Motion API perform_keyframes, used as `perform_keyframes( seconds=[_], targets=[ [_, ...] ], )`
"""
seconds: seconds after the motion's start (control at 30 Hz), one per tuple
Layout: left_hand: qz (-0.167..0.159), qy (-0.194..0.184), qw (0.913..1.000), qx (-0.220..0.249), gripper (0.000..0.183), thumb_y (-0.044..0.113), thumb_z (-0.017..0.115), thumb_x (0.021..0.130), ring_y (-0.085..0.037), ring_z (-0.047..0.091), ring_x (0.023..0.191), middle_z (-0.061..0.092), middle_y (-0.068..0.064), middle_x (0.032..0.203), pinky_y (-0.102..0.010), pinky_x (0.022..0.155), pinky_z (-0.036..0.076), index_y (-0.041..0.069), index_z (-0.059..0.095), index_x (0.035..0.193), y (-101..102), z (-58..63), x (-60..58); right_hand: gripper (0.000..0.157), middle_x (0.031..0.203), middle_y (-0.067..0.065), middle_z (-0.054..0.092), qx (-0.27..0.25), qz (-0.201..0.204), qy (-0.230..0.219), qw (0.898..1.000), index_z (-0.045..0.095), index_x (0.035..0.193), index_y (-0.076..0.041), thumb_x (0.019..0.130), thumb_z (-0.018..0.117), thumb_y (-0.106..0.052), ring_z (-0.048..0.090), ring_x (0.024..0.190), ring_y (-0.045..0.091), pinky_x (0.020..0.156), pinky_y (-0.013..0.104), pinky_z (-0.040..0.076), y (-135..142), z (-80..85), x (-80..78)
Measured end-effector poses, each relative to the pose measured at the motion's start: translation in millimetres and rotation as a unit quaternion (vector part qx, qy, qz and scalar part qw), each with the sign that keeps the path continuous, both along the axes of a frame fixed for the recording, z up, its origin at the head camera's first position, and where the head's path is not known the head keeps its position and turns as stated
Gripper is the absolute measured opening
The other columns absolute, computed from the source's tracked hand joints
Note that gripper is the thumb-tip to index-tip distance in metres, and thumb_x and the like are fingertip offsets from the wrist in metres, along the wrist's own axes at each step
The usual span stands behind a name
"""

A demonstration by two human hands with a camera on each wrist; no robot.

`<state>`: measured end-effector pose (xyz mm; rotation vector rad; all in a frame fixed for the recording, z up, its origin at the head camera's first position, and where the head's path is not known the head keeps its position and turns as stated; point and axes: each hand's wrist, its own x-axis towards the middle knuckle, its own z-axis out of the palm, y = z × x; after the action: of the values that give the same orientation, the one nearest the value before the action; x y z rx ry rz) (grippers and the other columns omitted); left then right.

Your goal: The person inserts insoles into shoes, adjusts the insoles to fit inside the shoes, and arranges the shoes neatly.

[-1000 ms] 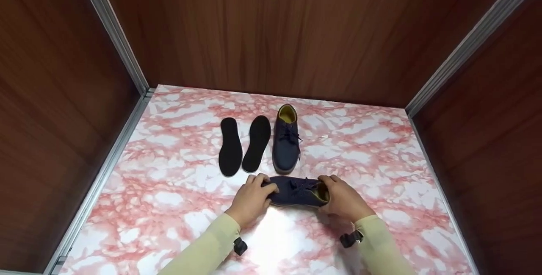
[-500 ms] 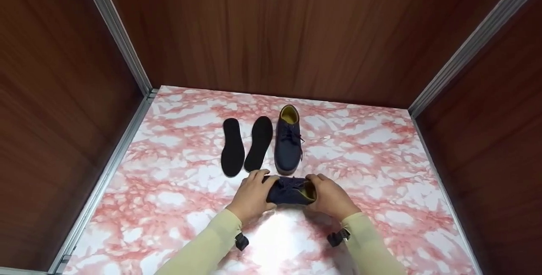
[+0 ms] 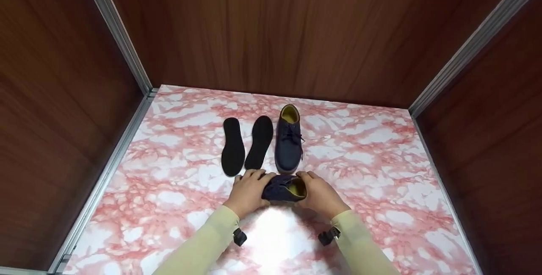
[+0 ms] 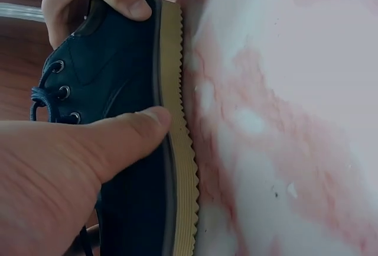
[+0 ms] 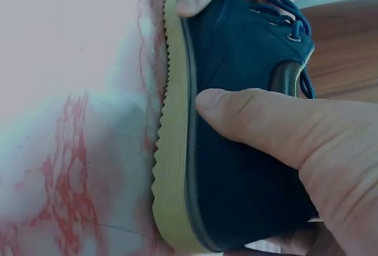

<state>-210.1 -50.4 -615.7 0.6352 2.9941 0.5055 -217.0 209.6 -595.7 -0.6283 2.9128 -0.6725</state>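
Note:
A dark navy lace-up shoe (image 3: 279, 189) with a yellow lining lies crosswise near me, its opening to the right. My left hand (image 3: 250, 192) grips its toe half; in the left wrist view the thumb presses the side just above the tan ridged sole (image 4: 179, 167). Around the heel end, my right hand (image 3: 320, 195) holds the shoe, with its thumb on the side in the right wrist view. The matching shoe (image 3: 288, 148) stands just beyond, toe toward me. Left of that shoe lie two black insoles, one insole (image 3: 259, 141) nearer it and another insole (image 3: 233, 148) farther left.
All of this sits on a red-and-white marbled surface (image 3: 360, 152). Brown wood-look panels rise at the back (image 3: 271, 33), left and right, with grey metal strips along the corners. A bright glare spot lies between my forearms.
My right hand has moved left along with the shoe's heel end. My left hand now covers more of the toe. The second shoe and the insoles stay in place.

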Motion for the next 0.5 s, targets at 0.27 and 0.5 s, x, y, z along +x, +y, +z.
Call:
perform_keyframes(
  seconds=[0.27,0.5],
  targets=[
    [0.006,0.001,0.9999,0.015,0.086,0.038,0.096,0.083,-0.04,0.053,0.148,0.059,-0.01,0.162,-0.071,0.108,0.047,0.031,0.056,0.159,-7,-1.4,-3.5,0.107,0.139,0.015,0.068,-0.035,-0.02,-0.04,0.998,0.053,0.157,0.0,0.066,0.106,-0.02,0.071,0.122,0.033,0.112,0.051,0.057,16,-2.5,-0.7],
    [0.01,0.013,0.9995,0.026,0.083,0.038,0.097,0.083,-0.04,0.055,0.145,0.061,-0.011,0.159,-0.069,0.106,0.048,0.029,0.059,0.156,-9,-1.8,-2.7,0.096,0.14,0.012,0.069,-0.1,-0.032,-0.063,0.992,0.056,0.155,-0.003,0.073,0.103,-0.016,0.074,0.121,0.033,0.106,0.045,0.062,31,-8.4,3.7]
  ],
)
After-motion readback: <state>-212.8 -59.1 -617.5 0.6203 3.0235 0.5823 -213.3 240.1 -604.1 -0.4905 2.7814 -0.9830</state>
